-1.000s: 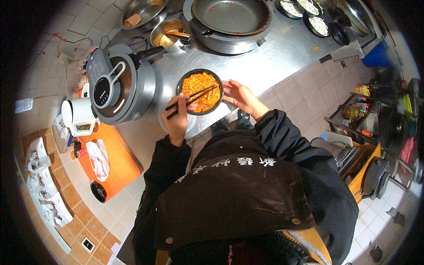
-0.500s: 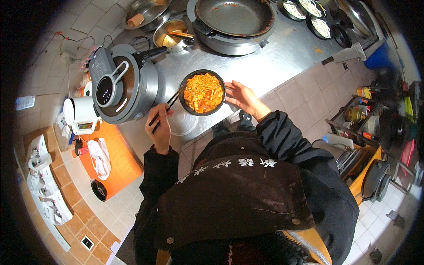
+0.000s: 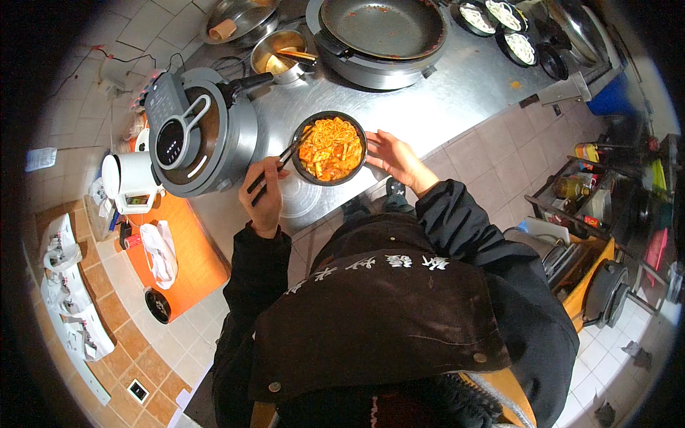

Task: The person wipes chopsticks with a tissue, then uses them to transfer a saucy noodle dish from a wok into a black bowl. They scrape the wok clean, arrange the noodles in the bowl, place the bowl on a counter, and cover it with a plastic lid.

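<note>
A round black bowl (image 3: 298, 165) of saucy orange-red noodles (image 3: 332, 148) stands on the steel counter in front of me. My left hand (image 3: 267, 191) is closed around a pair of black chopsticks (image 3: 289, 151), whose tips reach into the upper left of the noodles. On the other side, my right hand (image 3: 397, 161) lies against the bowl's right rim with its fingers stretched out and the thumb apart. Its fingers do not wrap round the bowl.
A grey round cooker (image 3: 235, 135) with a control panel stands on the left. Behind the bowl are a steel pot (image 3: 267, 60) and a large pan (image 3: 378, 32) on its base. Several small bowls of white noodles (image 3: 517, 46) sit at the far right. The steel counter (image 3: 457, 93) ends on the right.
My left hand has moved slightly, and the chopstick tips have gone from the bowl's left rim into the noodles. The right hand stays at the rim.
</note>
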The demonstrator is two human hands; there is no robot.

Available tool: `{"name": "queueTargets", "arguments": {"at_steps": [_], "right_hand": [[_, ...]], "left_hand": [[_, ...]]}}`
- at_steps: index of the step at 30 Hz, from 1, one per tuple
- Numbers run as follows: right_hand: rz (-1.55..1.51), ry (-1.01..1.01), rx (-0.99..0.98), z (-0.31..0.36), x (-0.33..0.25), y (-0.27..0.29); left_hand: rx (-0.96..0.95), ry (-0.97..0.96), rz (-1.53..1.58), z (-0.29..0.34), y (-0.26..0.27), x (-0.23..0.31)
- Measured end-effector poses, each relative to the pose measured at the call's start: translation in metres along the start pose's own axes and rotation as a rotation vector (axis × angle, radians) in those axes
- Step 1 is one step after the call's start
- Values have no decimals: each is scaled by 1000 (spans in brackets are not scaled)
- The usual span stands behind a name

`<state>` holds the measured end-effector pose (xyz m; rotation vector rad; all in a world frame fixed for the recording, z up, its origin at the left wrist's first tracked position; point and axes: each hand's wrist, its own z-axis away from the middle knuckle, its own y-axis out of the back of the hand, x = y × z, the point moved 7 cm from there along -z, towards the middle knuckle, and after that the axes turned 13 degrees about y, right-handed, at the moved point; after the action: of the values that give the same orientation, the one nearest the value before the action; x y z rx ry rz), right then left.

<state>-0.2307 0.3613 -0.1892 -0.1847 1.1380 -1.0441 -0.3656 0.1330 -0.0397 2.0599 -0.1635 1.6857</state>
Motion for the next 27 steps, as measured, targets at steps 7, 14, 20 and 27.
{"name": "queueTargets", "arguments": {"at_steps": [7,14,20,27], "right_hand": [[14,8,-4,3,-4,1],[-27,31,30,19,-13,26],[-46,43,65,42,-16,64],[-109,98,101,60,-21,95]], "left_hand": [[155,151,94,-4,22,3],[222,311,482,-26,36,12],[190,52,201,-105,4,30],[50,-245,-858,-224,-101,-11]]}}
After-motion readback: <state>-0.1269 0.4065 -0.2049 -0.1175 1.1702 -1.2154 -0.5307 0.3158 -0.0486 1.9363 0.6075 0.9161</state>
